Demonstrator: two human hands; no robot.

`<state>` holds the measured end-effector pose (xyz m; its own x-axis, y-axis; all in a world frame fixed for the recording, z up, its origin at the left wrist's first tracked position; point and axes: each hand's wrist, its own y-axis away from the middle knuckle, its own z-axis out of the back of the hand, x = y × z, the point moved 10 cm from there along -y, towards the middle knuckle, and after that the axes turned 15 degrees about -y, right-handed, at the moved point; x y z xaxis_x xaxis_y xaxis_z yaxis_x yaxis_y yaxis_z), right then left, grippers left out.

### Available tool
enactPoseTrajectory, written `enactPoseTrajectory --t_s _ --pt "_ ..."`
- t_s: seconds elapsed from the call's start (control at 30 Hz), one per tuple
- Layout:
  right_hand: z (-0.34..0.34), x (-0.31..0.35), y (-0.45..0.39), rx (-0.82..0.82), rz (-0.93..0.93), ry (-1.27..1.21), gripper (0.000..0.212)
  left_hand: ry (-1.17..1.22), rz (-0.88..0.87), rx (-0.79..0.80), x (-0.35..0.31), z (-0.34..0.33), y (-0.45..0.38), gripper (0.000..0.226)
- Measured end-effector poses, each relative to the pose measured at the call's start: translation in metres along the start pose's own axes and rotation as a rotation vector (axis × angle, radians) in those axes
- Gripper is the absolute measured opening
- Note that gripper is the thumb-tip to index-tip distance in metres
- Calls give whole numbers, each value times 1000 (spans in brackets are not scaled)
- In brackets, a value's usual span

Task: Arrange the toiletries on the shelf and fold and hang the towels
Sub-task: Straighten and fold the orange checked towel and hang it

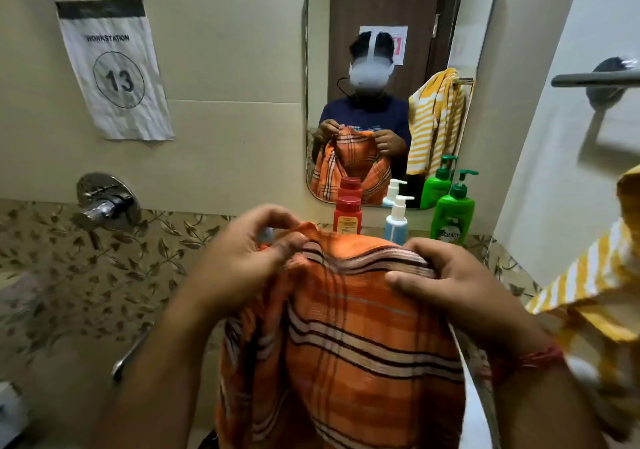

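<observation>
Fingertips first: the left hand pinches a bunched corner of the orange towel at centre frame, thumb and fingers closed on the cloth. The right hand clamps the other top corner, thumb pressed across the striped hem. Between them the towel hangs down towards the bottom edge, rumpled and not yet folded. Behind, at centre right, the red bottle, white pump and green pump stand in a row under the mirror (toiletries look sorted). A yellow towel drapes at the right edge, below the bare rail. Folding and hanging remain.
</observation>
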<state>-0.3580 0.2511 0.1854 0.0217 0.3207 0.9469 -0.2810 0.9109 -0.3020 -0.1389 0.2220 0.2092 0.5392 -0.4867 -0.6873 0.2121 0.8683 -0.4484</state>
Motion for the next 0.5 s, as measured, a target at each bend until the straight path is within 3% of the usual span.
enactPoseTrajectory --t_s 0.1,0.13,0.2,0.27,0.37,0.43,0.5 --pt "-39 20 -10 113 132 190 17 -41 -128 310 -32 -52 7 54" --pt "-48 24 -11 133 172 211 13 -41 -159 363 -38 -63 9 54" --pt "-47 27 -10 107 216 254 18 -35 -151 420 -35 -68 10 29" --pt "-32 24 -5 56 209 279 21 -20 -117 410 -25 -59 11 8" --pt "-19 7 2 92 71 250 19 44 -87 271 -17 -39 9 8" --pt "-29 -7 3 202 -70 117 21 82 -73 200 -16 -34 6 3" --pt "-36 -8 0 212 -109 -71 22 120 -76 218 -19 -42 5 8"
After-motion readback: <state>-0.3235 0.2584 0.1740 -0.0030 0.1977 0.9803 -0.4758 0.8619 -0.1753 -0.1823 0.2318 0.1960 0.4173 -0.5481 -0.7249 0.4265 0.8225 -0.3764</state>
